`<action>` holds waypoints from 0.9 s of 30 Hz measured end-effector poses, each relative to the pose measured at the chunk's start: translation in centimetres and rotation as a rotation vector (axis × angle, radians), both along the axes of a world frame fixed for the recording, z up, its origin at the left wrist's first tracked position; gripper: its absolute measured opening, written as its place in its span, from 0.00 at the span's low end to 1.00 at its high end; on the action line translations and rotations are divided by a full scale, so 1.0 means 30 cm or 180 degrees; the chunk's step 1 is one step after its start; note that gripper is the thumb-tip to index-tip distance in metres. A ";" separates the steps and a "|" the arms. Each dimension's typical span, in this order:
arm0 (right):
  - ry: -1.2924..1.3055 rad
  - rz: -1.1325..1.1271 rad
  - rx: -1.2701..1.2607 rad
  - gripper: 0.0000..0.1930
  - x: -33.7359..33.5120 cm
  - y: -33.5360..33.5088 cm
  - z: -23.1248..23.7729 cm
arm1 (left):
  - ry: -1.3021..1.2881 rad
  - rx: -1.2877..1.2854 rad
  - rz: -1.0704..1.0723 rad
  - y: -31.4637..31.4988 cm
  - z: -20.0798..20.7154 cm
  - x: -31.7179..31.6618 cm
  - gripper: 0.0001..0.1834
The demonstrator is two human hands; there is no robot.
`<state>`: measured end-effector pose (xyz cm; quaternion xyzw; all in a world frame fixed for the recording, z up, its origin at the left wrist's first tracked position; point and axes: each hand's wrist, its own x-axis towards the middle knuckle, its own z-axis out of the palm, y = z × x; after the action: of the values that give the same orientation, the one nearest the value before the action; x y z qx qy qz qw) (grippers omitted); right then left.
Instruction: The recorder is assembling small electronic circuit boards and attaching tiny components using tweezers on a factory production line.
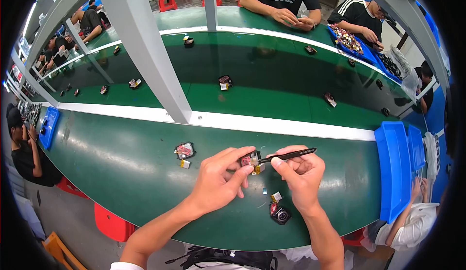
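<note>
My left hand (218, 175) pinches a small black device housing (248, 160) with a red circuit board and a yellow-edged battery cell showing. Black tweezers (294, 155) are held in my right hand (300, 175), their tip at the housing's open side. To the left of my left hand lies another open housing (185, 150), a silvery battery cell (185, 163) just below it. Nearer to me, by my right wrist, a black unit with a round lens-like part (280, 214) sits beside another battery cell (276, 196). A tiny blue piece (264, 191) rests close by.
Beyond the white rail (272, 128), several similar units lie on a green conveyor belt (272, 110). A grey metal post (155, 56) rises from the rail. Blue trays (392, 173) stand at the right edge. Co-workers sit across the belt and on both sides; a red stool (111, 223) is at lower left.
</note>
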<state>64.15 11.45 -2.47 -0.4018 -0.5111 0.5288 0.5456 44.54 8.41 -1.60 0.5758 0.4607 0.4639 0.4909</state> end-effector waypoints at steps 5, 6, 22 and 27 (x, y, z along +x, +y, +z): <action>-0.0378 -0.0011 0.0217 0.08 -0.012 -0.011 0.004 | 0.0023 -0.0023 -0.0032 0.000 -0.002 0.001 0.20; -0.0293 0.0014 0.0198 0.08 -0.011 -0.012 -0.004 | 0.0023 -0.0029 -0.0038 -0.001 -0.001 0.003 0.20; -0.0014 0.0110 -0.0060 0.08 -0.011 -0.013 -0.016 | -0.0498 -0.0338 -0.0300 0.005 -0.020 -0.001 0.20; 0.0201 -0.0067 -0.0059 0.07 -0.005 0.000 0.001 | -0.0722 -0.0585 -0.0171 0.015 -0.017 -0.019 0.20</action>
<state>64.00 11.43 -2.44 -0.3953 -0.4845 0.5402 0.5632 43.96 8.87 -2.10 0.4844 0.4272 0.4686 0.6027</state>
